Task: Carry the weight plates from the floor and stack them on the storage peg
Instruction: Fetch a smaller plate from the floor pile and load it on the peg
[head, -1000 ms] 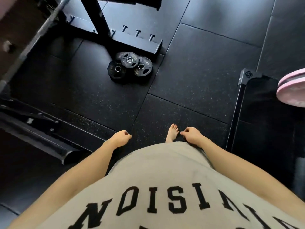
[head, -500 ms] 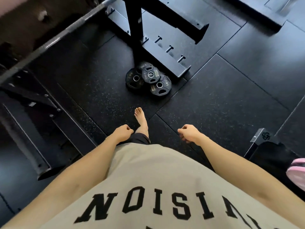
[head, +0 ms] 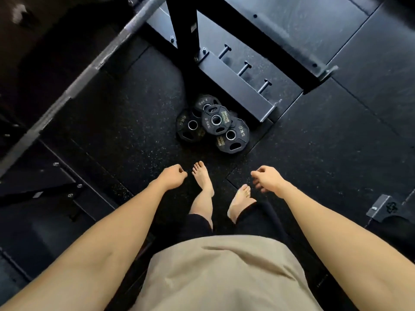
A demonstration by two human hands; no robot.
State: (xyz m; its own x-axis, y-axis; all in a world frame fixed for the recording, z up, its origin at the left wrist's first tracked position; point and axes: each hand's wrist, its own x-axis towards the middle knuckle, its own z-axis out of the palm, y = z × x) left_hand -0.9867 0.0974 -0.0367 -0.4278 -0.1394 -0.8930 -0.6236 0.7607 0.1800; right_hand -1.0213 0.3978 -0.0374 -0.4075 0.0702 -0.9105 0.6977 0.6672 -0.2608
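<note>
The weight plates (head: pixel 213 123) lie in an overlapping heap on the rubber floor (head: pixel 116 131) at twelve o'clock from my feet, touching one another, just beside the end of the rack's steel base bar (head: pixel 235 86). Three short storage pegs (head: pixel 244 68) stick out of that bar at one o'clock, bare. A black upright post (head: pixel 183 25) rises behind the heap, and a knurled barbell (head: pixel 89 70) runs slantwise across ten o'clock, well apart from the plates.

My left hand (head: pixel 171 177) hangs with fingers curled in loosely, holding nothing. My right hand (head: pixel 267 178) is likewise slack, fingers drooping, holding nothing. Both arms reach forward and down, my bare left foot (head: pixel 202 178) ahead of my right foot (head: pixel 241 202).

The plates are black, many-sided, with metal-ringed holes, grip slots and pale lettering. The floor is dark speckled tile.
</note>
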